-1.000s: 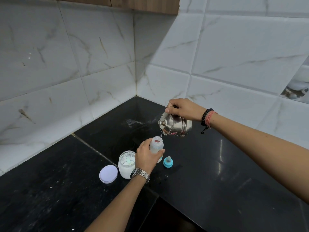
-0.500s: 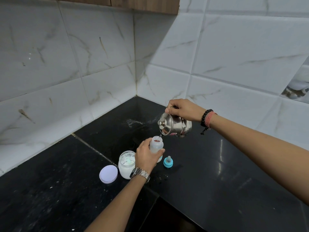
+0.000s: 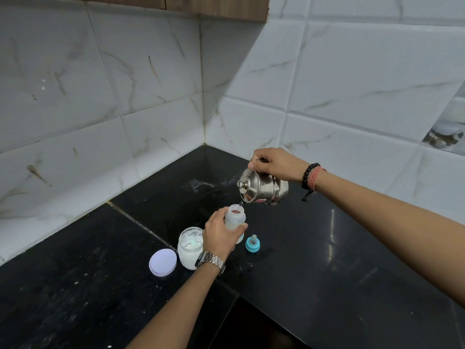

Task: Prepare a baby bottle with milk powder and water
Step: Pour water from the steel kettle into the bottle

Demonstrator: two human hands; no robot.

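Two hands share the work at the corner of the black counter (image 3: 327, 285): the left hand (image 3: 221, 236) is wrapped snugly around the bottle (image 3: 235, 220), fingers curled about its lower body and thumb across the front, while the right hand (image 3: 276, 163) is closed over the top handle of the steel kettle (image 3: 263, 188), tipping it so the spout hangs just above the bottle's open mouth. A thin stream seems to pass between spout and mouth, though it is too fine to be sure of. The bottle stands upright on the counter, between the open powder jar (image 3: 190, 248) on its left and the blue teat ring (image 3: 252, 245) on its right; the jar's pale lid (image 3: 162, 262) lies flat beside the jar. The bottle looks like thin translucent plastic, light and easily tipped when nearly empty, so the low, encircling hold is the sensible one, pinning it to the counter rather than lifting it; squeezing hard would likely flex the wall and push liquid up. Wet plastic could turn slippery. The kettle, polished metal and probably heavy with water, is best governed from its handle, as here, with slow wrist rotation since the mouth is narrow. Its lid has a knob and sits on, apparently without a finger holding it.
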